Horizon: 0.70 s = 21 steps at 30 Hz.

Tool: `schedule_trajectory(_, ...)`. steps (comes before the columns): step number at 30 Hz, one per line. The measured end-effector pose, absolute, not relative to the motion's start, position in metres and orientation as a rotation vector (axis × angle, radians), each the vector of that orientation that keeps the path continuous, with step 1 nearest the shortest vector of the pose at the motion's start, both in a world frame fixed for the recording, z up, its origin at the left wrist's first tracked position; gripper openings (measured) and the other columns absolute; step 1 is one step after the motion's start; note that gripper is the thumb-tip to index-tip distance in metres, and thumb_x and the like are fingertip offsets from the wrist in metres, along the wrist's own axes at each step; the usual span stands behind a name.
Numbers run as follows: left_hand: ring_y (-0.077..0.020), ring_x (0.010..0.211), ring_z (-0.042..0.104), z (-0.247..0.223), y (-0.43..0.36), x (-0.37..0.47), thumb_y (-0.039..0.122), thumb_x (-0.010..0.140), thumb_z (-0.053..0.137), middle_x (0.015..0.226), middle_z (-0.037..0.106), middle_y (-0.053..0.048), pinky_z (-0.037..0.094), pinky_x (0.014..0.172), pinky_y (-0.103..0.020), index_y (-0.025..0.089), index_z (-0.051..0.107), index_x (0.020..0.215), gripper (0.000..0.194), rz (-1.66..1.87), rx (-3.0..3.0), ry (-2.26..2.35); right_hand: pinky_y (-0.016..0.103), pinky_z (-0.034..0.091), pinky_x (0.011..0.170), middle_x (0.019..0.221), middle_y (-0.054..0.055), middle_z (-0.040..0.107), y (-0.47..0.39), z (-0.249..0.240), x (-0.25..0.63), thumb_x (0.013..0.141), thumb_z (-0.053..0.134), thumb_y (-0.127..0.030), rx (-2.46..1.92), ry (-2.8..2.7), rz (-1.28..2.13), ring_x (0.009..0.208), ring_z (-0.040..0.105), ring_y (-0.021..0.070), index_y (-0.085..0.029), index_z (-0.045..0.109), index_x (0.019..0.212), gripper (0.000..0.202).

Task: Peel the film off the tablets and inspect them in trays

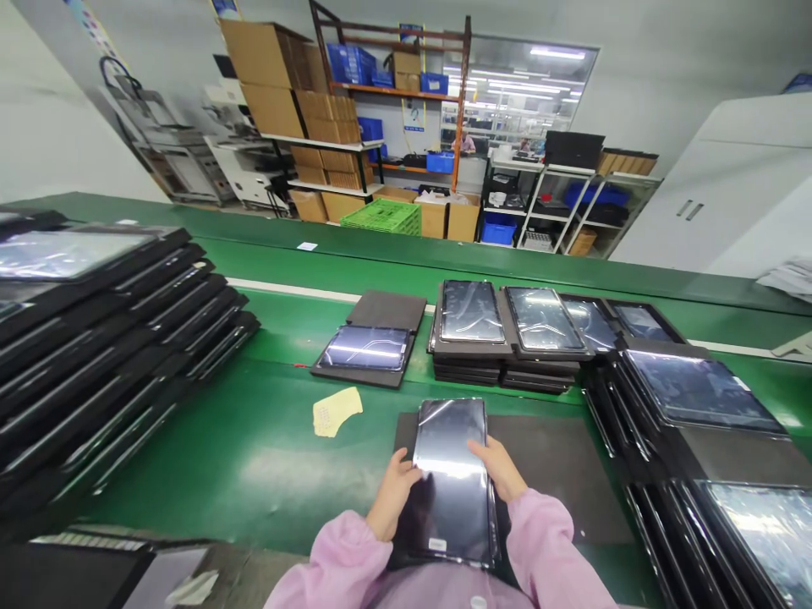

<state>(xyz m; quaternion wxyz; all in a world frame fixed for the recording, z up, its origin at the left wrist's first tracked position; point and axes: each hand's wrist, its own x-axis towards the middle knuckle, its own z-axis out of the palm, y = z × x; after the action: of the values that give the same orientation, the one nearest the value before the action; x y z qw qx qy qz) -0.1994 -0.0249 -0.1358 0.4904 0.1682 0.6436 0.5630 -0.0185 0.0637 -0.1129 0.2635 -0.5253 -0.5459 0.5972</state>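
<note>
In front of me a tablet-sized screen panel, glossy and dark with a small white label near its lower edge, is held lengthwise between both hands. My left hand grips its left edge. My right hand closes on the right edge, thumb over the glass. Doubled lines along the right side suggest another panel beneath, but I cannot tell for sure. Under it lies a dark grey foam sheet. Beyond the hands, another screen rests on a foam pad, near a torn yellow paper.
Tall stacks of foam-separated screens rise on the left. More stacked screens stand behind, and further piles crowd the right. All sit on a green bench. Behind are shelves with boxes and a green crate.
</note>
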Motion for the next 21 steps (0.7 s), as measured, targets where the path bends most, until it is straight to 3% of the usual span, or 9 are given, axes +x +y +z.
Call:
schedule_trajectory(2,-0.0282,0.098,0.062,-0.122,-0.018,-0.208,0.029,0.064,0.071,0.101,0.064,-0.015,0.044,0.092,-0.045,0.011,0.047,0.118,0.061,1.412,0.462,1.527,0.033,0.050,0.078,0.093,0.009,0.069,0.050,-0.103,-0.020,0.068,0.063,-0.053,-1.261,-1.456,1.685,0.087,0.064,0.0231,-0.014,0.059,0.101,0.051)
schedule_trajectory(5,-0.0255,0.096,0.062,-0.095,-0.017,-0.216,0.045,0.060,0.074,0.101,0.066,-0.011,0.047,0.087,-0.036,0.015,0.059,0.102,0.054,1.508,0.604,1.408,0.035,0.049,0.082,0.098,0.007,0.068,0.033,-0.086,-0.012,0.066,0.069,-0.048,-1.097,-1.441,1.716,0.091,0.062,0.0230,-0.017,0.060,0.104,0.050)
schedule_trajectory(8,-0.0255,0.079,0.064,-0.071,-0.028,-0.213,0.045,0.045,0.083,0.081,0.069,-0.008,0.051,0.075,-0.035,0.014,0.066,0.081,0.051,1.544,0.761,1.311,0.037,0.049,0.081,0.092,0.006,0.067,0.024,-0.066,0.006,0.060,0.077,-0.043,-1.026,-1.449,1.676,0.086,0.062,0.0231,-0.019,0.063,0.095,0.044)
schedule_trajectory(10,-0.0250,0.074,0.064,-0.061,-0.035,-0.207,0.040,0.044,0.085,0.076,0.069,-0.008,0.051,0.071,-0.035,0.015,0.069,0.075,0.043,1.543,0.999,1.223,0.038,0.047,0.085,0.096,0.006,0.065,0.023,-0.050,0.018,0.059,0.080,-0.038,-0.925,-1.496,1.576,0.088,0.061,0.0230,-0.021,0.065,0.093,0.041)
schedule_trajectory(13,-0.0238,0.080,0.065,-0.059,-0.041,-0.198,0.035,0.058,0.081,0.085,0.070,-0.009,0.052,0.076,-0.034,0.018,0.071,0.087,0.035,1.518,1.313,1.084,0.038,0.045,0.088,0.105,0.006,0.063,0.023,-0.031,0.027,0.064,0.079,-0.035,-0.720,-1.568,1.402,0.094,0.060,0.0223,-0.024,0.063,0.094,0.036)
schedule_trajectory(17,-0.0242,0.086,0.066,-0.068,-0.044,-0.197,0.046,0.057,0.081,0.094,0.068,-0.008,0.054,0.078,-0.036,0.022,0.065,0.106,0.057,1.550,1.242,0.938,0.032,0.049,0.076,0.095,0.004,0.066,0.020,-0.024,0.025,0.067,0.078,-0.036,-0.646,-1.587,1.457,0.087,0.062,0.0195,-0.024,0.060,0.086,0.030)
schedule_trajectory(21,-0.0254,0.080,0.066,-0.064,-0.044,-0.202,0.057,0.056,0.077,0.089,0.069,-0.011,0.055,0.073,-0.036,0.020,0.070,0.098,0.057,1.518,1.285,0.983,0.033,0.049,0.073,0.089,0.006,0.066,0.017,-0.027,0.020,0.065,0.079,-0.040,-0.657,-1.561,1.481,0.086,0.062,0.0213,-0.023,0.058,0.085,0.034)
